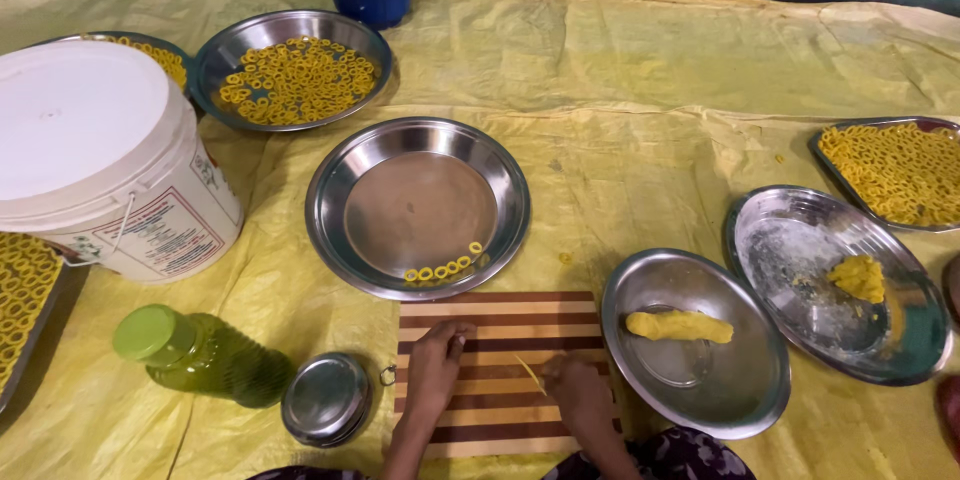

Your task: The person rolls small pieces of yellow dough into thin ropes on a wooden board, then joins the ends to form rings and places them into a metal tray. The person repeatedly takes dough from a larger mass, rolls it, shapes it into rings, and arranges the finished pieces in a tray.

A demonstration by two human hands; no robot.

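Our left hand [432, 365] lies flat, fingers together, on the striped board [500, 335]; our right hand [578, 395] pinches a thin dough strand [530, 373] between them; soft, breakable, so we hold its end lightly.

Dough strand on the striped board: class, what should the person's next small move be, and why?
Probably curl the dough strand into a ring and set it in the middle plate. The right hand pinches the thin strand on the board, the left hand rests beside it, and a few finished rings already line that plate's near edge.
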